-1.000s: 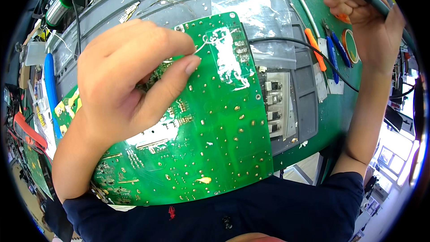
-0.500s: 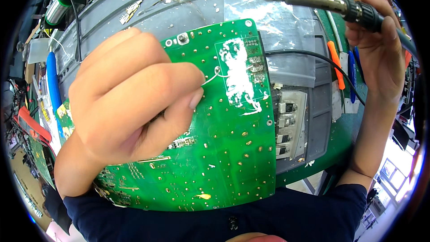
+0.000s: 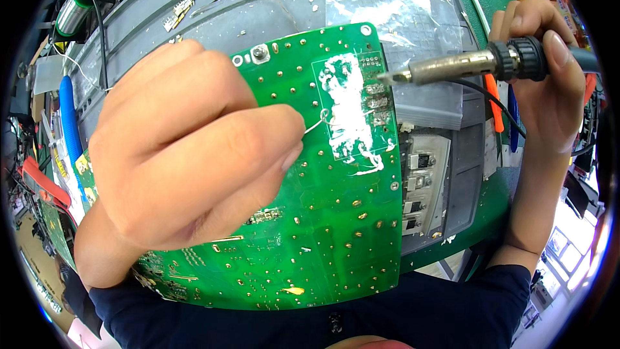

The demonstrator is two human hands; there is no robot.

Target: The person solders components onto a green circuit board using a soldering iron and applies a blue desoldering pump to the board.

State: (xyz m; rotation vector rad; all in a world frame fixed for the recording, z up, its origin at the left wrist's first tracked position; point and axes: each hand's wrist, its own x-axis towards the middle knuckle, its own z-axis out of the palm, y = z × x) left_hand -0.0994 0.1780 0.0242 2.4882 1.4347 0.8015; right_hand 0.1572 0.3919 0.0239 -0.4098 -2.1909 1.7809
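Left to right. Your left hand (image 3: 200,145) stays curled narrow, thumb and forefinger pinching a thin, silvery, looped wire (image 3: 314,127). The loop lies at the left edge of a smeared white patch (image 3: 347,103) on the flat green circuit board (image 3: 349,239), which sits between your forearms, near edge at your navy shirt. Changed in the last half second: the metal-barrelled, dark-gripped soldering iron (image 3: 455,66) drops from above the clear plastic bag (image 3: 413,19) to the silvery solder pads (image 3: 376,101); contact, can't tell. Your right hand (image 3: 549,71) is closed round its grip. Meaning, as I judge it: wire and heat now share one work spot.

Count: one wire, one board, one white patch, three pad clusters showing, four small black components (image 3: 423,160) beside the board, one bag, one iron.
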